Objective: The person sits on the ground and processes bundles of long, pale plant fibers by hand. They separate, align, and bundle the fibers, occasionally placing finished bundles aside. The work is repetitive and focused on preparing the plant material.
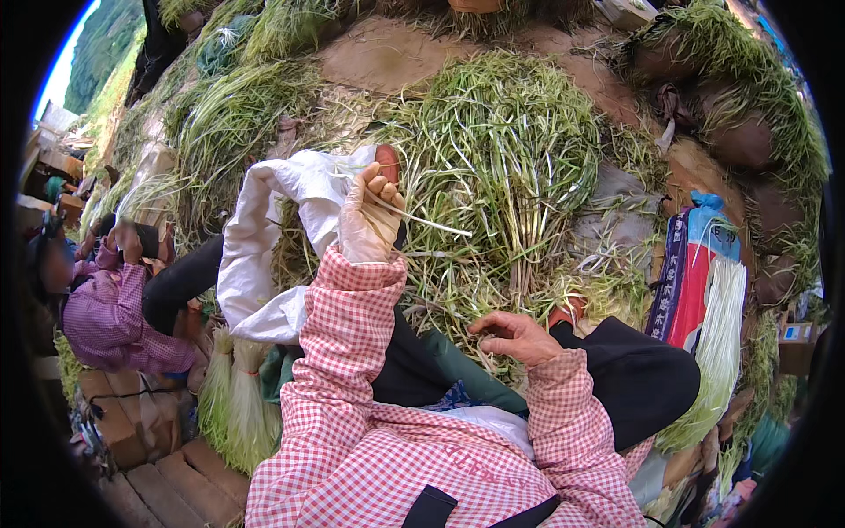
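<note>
My left hand (pixel 371 214), in a thin pale glove, is closed around a thin white stalk (pixel 439 224) that sticks out to the right. Beneath that hand, a white woven sack (pixel 254 237) lies over my leg. My right hand (pixel 518 338) is bare, its thumb and fingers curled and apart, low over loose leaf scraps; nothing plain shows in it. Ahead of both hands spreads a large heap of long green plants with white stems (pixel 508 152), root ends towards me.
Trimmed white stalks (pixel 719 310) lie on a printed sack (pixel 700 264) at the right. Tied bundles (pixel 247 396) stand left of me. Another person (pixel 119 310) sits at far left. More green heaps (pixel 244 125) lie behind, and bricks (pixel 171 488) at lower left.
</note>
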A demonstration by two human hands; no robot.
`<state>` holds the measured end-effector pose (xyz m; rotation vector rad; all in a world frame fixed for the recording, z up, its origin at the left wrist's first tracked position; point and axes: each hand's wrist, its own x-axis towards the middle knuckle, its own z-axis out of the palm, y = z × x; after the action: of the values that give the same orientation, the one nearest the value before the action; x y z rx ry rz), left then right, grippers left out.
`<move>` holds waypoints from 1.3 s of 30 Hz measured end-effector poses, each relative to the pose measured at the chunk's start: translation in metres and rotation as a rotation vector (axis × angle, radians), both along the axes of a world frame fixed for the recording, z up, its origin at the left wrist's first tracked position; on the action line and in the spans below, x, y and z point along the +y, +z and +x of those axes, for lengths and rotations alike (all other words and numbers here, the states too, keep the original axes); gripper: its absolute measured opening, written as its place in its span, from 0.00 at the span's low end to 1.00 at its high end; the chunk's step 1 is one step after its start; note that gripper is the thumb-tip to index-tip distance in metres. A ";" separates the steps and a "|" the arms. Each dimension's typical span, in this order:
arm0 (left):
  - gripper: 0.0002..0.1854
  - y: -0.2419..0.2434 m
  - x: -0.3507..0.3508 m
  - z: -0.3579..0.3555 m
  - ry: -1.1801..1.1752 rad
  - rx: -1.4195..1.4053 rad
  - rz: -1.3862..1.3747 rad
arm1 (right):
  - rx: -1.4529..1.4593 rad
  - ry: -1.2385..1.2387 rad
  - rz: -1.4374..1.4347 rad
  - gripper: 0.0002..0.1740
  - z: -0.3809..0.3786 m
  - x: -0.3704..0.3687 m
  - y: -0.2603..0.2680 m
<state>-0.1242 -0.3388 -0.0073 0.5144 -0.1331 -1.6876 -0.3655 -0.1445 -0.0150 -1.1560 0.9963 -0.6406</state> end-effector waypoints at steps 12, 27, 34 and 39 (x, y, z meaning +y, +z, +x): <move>0.18 -0.007 0.030 -0.039 -0.290 0.146 -0.041 | 0.157 -0.357 -0.217 0.26 0.082 -0.067 0.010; 0.17 -0.005 0.032 -0.025 -0.373 -0.085 0.019 | 0.061 -0.442 0.008 0.19 0.020 -0.120 -0.060; 0.16 -0.002 0.025 -0.039 -0.420 -0.164 0.064 | 0.879 -0.494 -0.253 0.22 -0.025 -0.134 -0.205; 0.14 -0.010 0.026 -0.039 -0.432 -0.257 0.091 | 0.203 -0.627 0.011 0.14 -0.002 -0.143 -0.140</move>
<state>-0.1636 -0.3126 -0.0176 0.8142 -0.3769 -2.0477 -0.3671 -0.2874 -0.1555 -0.9022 1.5564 -1.0207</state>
